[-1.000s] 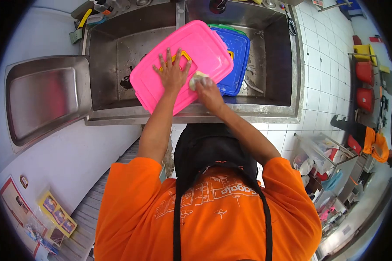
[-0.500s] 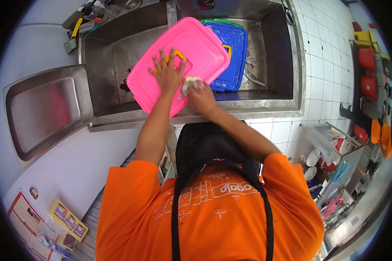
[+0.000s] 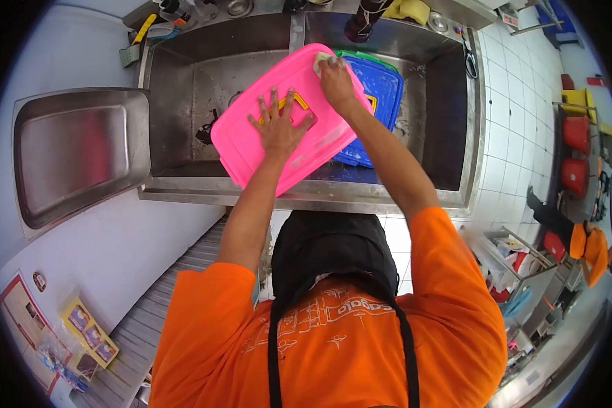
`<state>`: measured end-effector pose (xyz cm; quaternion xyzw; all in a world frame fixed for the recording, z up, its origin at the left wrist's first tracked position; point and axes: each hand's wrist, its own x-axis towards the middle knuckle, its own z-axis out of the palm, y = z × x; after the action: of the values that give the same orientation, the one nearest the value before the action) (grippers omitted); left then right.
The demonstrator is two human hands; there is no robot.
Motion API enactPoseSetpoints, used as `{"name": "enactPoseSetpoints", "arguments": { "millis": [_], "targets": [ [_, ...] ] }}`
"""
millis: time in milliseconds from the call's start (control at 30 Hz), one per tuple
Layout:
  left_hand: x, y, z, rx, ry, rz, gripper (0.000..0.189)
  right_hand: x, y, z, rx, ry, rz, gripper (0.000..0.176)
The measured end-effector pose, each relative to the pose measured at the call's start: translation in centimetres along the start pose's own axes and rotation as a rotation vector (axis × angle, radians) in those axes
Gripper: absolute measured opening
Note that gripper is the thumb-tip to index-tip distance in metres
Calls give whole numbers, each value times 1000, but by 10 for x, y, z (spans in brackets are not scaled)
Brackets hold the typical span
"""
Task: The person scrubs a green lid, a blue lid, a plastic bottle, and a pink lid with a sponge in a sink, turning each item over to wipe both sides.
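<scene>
A pink plastic lid (image 3: 251, 129) with a yellow handle (image 3: 298, 100) lies tilted across the middle of the steel double sink. My left hand (image 3: 279, 129) rests flat on it, fingers spread near the handle. At the lid's far right corner, my right hand (image 3: 336, 81) presses a pale yellow-green sponge (image 3: 321, 62) against the surface. Beneath the pink lid, on its right, a blue lid (image 3: 381, 92) shows partly, and a green edge (image 3: 367, 58) peeks out behind that one.
The steel sink (image 3: 204, 75) has two basins. A steel tray (image 3: 81, 156) is at the left. Scissors (image 3: 470, 61) hang at the right rim, and yellow sponges (image 3: 409, 9) sit along the back. A person in orange (image 3: 588, 248) is far off at the right.
My right hand has moved with the sponge from the lid's near edge to its far right corner. My left hand stays spread on the lid. The camera view has shifted slightly.
</scene>
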<state>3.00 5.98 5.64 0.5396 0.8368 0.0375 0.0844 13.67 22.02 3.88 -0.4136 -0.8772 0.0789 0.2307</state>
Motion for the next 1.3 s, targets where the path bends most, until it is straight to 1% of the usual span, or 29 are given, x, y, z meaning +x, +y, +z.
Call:
{"name": "enactPoseSetpoints", "arguments": {
  "millis": [33, 67, 133, 200, 267, 300, 367, 433, 500, 533, 600, 633, 667, 700, 733, 800, 833, 900, 933, 1000, 1067, 1100, 1167, 1200, 1267, 1300],
  "targets": [
    [0, -1, -1, -2, 1, -1, 89, 3, -7, 5, 73, -4, 90, 20],
    [2, -1, -1, -18, 3, -8, 89, -4, -7, 5, 68, -6, 78, 20],
    [2, -4, 4, -48, 0, -33, 88, -45, -8, 7, 124, 110, 41, 22],
    [5, -9, 9, -18, 39, 5, 89, -98, -9, -19, 153, 17, 93, 23],
    [3, -10, 6, -14, 33, 11, 88, -135, -12, -52, 198, -193, 185, 23],
    [6, -11, 4, 3, 30, 40, 88, -130, -11, -50, 194, -191, 175, 23],
    [1, -7, 2, -18, 20, 23, 89, -123, -12, -43, 166, -107, 153, 21],
    [6, -6, -3, -29, 32, 7, 89, -75, -9, -27, 161, -49, -48, 18],
    [3, -8, -6, -33, 13, 52, 91, -22, -18, 6, 198, 19, 26, 17],
    [6, -8, -8, -20, 35, 61, 91, -4, -28, 12, 203, 46, 23, 17],
    [4, -5, -8, -8, 7, 23, 85, 23, -41, 18, 171, 22, 72, 20],
    [6, -9, -4, -6, 21, 23, 85, 20, -43, 16, 155, -10, 17, 23],
    [8, -12, 2, -12, 51, 34, 81, 17, -42, 13, 149, -2, 3, 23],
    [6, -13, 7, -23, 71, 41, 76, 5, -38, 11, 194, -19, -97, 23],
    [3, -13, 9, -37, 73, 31, 76, -11, -36, 7, 240, -44, -196, 23],
    [6, -17, 8, -51, 100, 66, 71, -43, -32, -7, 305, -161, -263, 23],
    [11, -20, 14, -63, 116, 55, 71, -58, -28, -14, 294, -162, -284, 23],
    [17, -31, 25, -256, 189, 66, 75, -78, -25, -26, 264, -220, -158, 19],
    [14, -37, 11, -258, 206, 54, 75, -78, -26, -31, 262, -216, -179, 19],
    [-6, -56, -13, -126, 421, -269, 83, -79, -31, -38, 296, -238, -114, 15],
    [-30, -88, -22, -68, 436, -591, 84, -73, -36, -40, 300, -213, -130, 14],
    [-37, -113, -20, -63, 442, -594, 84, -70, -40, -39, 304, -191, -136, 12],
    [-48, -160, -1, -766, 232, -692, 73, -61, -35, -25, 258, -157, -159, 13],
    [-49, -168, 8, -761, 242, -703, 73, -52, -32, -15, 207, -127, -179, 14],
    [-52, -178, 21, -1124, 239, -567, 55, -20, -24, 7, 11, -4, -138, 15],
    [-55, -177, 16, -1108, 249, -576, 55, 2, -23, 19, 29, 45, -50, 15]
  ]
}}
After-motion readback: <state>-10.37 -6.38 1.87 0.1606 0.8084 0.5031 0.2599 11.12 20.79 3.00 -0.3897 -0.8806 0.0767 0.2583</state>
